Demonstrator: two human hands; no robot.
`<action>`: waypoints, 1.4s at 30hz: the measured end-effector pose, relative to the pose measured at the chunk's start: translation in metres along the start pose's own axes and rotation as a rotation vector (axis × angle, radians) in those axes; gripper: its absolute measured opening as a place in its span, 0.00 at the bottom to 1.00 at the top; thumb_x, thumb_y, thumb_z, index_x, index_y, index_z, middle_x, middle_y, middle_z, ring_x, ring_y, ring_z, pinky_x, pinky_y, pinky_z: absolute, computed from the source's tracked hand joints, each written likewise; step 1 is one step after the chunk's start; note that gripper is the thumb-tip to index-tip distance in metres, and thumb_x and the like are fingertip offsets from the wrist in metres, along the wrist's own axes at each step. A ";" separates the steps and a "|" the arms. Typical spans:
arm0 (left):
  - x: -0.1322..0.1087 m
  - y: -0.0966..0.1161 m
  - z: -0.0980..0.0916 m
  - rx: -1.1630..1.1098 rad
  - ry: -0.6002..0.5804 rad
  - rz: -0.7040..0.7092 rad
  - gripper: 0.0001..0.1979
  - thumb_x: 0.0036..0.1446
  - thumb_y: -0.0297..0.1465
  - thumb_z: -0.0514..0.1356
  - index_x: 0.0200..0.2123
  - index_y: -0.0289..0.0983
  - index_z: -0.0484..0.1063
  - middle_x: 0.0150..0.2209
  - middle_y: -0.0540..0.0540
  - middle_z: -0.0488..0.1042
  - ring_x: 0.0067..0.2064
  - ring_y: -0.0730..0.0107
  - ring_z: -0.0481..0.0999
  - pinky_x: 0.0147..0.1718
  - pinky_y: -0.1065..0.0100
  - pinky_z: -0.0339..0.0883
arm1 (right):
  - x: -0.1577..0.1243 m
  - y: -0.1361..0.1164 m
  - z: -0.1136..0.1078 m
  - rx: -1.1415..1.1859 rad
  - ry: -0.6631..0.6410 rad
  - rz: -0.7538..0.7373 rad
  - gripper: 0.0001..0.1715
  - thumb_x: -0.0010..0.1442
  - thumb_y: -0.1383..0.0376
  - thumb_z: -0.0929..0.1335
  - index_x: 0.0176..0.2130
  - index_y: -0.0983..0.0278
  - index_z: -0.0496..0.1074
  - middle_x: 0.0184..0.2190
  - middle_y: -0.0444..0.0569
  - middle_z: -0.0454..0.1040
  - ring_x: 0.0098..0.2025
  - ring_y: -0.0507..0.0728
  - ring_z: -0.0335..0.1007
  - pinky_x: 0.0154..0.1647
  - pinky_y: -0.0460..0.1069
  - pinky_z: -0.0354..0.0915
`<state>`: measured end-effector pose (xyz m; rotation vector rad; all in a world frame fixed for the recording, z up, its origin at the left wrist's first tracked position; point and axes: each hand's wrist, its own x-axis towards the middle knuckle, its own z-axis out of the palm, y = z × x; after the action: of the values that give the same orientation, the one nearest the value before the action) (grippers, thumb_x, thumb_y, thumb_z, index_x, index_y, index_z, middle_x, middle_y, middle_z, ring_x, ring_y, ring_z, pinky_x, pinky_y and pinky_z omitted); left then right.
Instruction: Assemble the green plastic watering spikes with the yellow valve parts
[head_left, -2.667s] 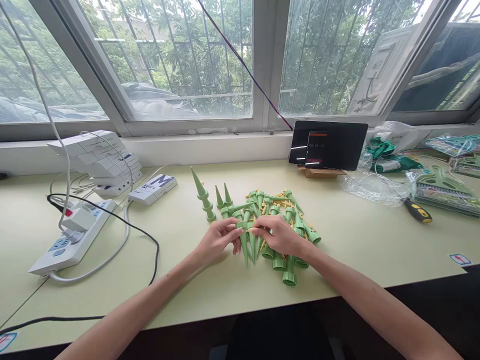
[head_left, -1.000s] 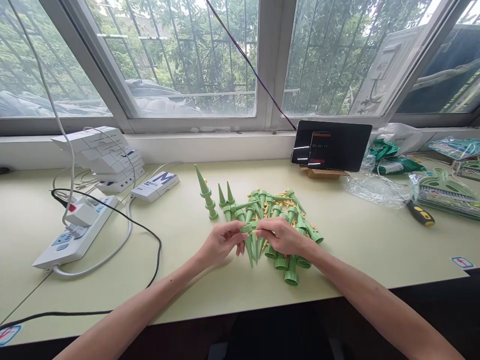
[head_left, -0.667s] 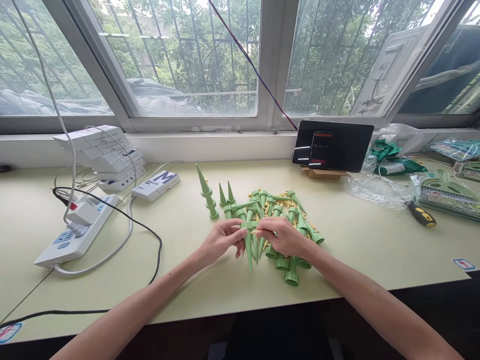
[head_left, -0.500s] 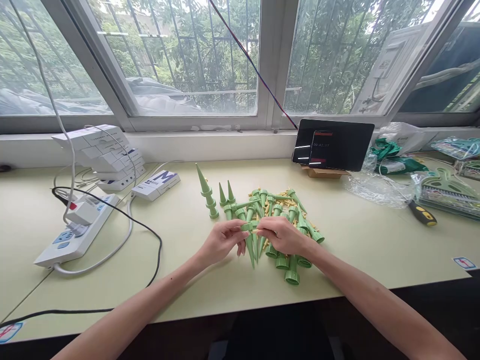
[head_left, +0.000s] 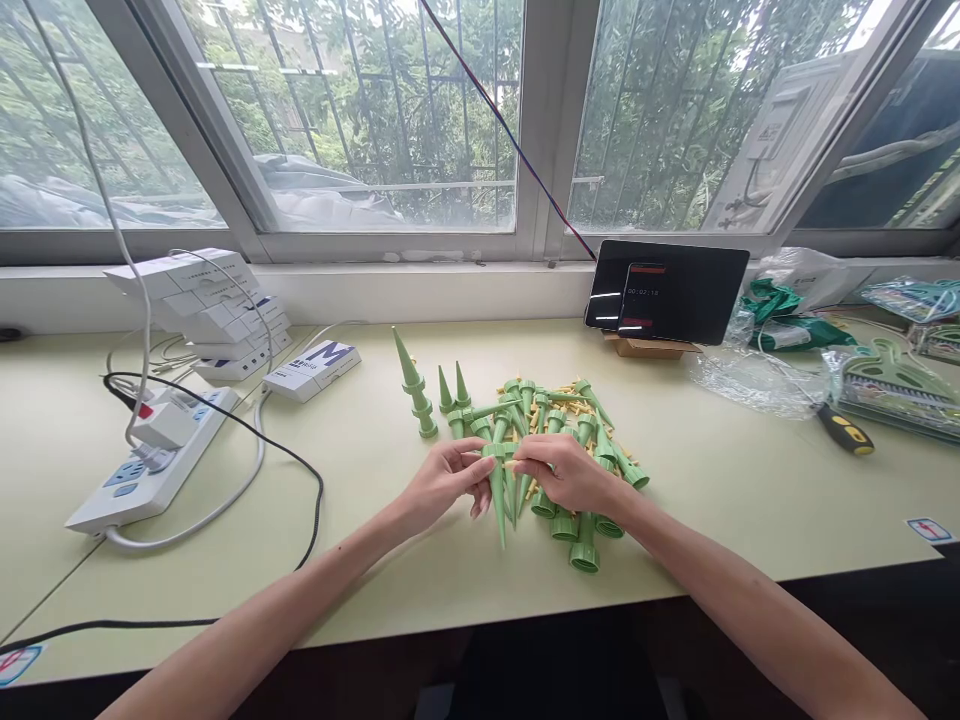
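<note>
White power strip [head_left: 105, 510] left; black tablet [head_left: 701, 290] beyond green spikes [head_left: 603, 442].

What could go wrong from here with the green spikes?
1. The small yellow plastic piece at the right hand's fingertips might slip and get lost among the pile of green plastic spikes.
2. The left hand pinches the pointed green plastic spike near its collar; it could twist.
3. The tall, narrow green plastic cone stack beyond that hand could topple if bumped.
</note>
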<state>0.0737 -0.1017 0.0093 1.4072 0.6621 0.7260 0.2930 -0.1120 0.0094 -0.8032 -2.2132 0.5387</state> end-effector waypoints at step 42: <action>-0.001 -0.002 0.005 0.040 0.043 0.035 0.14 0.62 0.38 0.60 0.44 0.32 0.70 0.21 0.50 0.74 0.19 0.73 0.72 0.19 0.71 0.68 | -0.002 0.005 0.000 -0.022 -0.053 -0.006 0.18 0.70 0.65 0.60 0.27 0.64 0.62 0.24 0.43 0.61 0.26 0.50 0.54 0.28 0.46 0.53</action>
<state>0.0772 -0.1063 0.0071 1.4469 0.6901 0.7760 0.2960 -0.1095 0.0055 -0.8013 -2.2735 0.5392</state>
